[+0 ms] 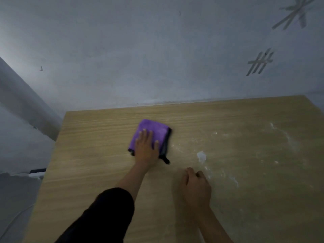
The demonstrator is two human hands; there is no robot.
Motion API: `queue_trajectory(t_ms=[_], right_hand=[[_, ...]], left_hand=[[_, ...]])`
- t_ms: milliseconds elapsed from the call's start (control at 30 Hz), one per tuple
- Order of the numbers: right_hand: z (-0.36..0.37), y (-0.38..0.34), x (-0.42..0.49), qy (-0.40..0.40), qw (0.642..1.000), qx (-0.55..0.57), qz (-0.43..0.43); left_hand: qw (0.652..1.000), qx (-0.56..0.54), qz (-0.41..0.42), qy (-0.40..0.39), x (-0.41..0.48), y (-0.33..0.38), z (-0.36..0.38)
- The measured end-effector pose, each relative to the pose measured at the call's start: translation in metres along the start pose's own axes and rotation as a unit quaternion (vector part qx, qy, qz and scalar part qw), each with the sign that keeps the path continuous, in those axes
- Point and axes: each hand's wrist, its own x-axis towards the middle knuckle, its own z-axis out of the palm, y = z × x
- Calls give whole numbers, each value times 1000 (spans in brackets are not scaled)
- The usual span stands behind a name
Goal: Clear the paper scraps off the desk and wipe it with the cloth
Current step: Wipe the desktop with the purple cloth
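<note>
Cloth (154,128) purple, on desk (91,155), under flat left hand (147,149) | right hand (196,187) curled, contents unclear | white smears (201,156) beside it

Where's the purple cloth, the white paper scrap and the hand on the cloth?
purple cloth (155,128): head view, bare part beyond the fingers.
white paper scrap (201,156): head view, its middle.
left hand (147,149): head view, back of hand.

You have one desk (87,172). One purple cloth (154,130), near its far-left corner. Two hands: left hand (146,149), right hand (196,186). One clear paper scrap (201,156) mid-desk. Smaller white flecks (276,162) toward the right edge, too blurred to count. Two tape clusters (261,63) on the wall (140,50).
</note>
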Motion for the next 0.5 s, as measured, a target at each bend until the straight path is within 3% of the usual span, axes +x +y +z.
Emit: queue_trajectory(t_ms=[133,233,367,500], right_hand=[[-4,7,34,-36,999,29,-6],[-9,18,72,20,993,117,-15],[1,39,142,-23,992,86,-84],[19,47,186,-130,977,50,-163]], left_hand=[[988,-58,104,-98,-2,58,33],[997,-4,76,-12,2,44,33],[984,18,-112,134,31,-11,-2],[947,4,-278,161,68,-42,-34]])
